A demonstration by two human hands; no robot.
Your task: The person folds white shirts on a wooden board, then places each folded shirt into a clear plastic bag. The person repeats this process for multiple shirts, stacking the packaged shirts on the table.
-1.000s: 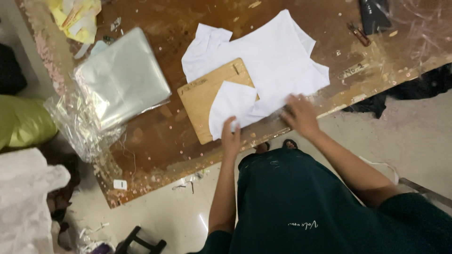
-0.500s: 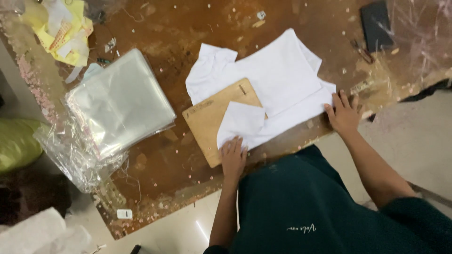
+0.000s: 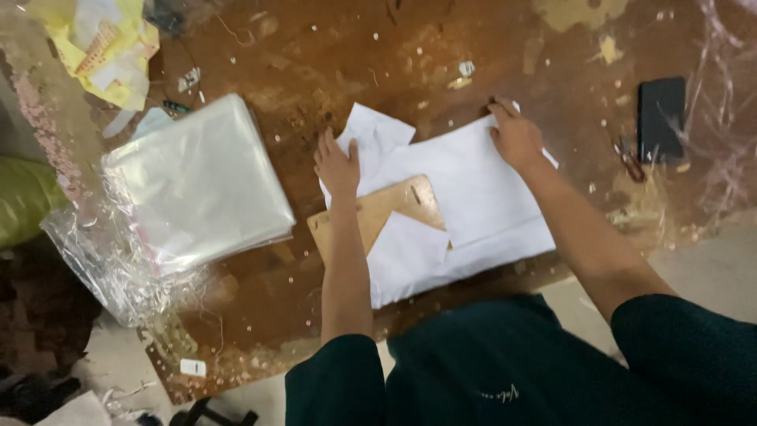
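A white garment (image 3: 473, 189) lies spread on a worn brown table (image 3: 331, 63), with a tan wooden folding board (image 3: 378, 211) on top of it and one white flap folded over the board. My left hand (image 3: 337, 164) rests flat on the garment's far left sleeve, fingers apart. At the garment's far right corner my right hand (image 3: 514, 136) presses down on the cloth. Neither hand holds anything lifted.
A stack of clear plastic bags (image 3: 197, 185) sits to the left of the garment, with crumpled plastic beneath it. A black phone (image 3: 661, 118) and a small tool (image 3: 631, 164) lie at the right. Yellow paper scraps (image 3: 110, 47) are at the far left corner.
Both hands have moved away from the table's near edge to the far side of the garment. The left went to the sleeve, the right to the far right corner.
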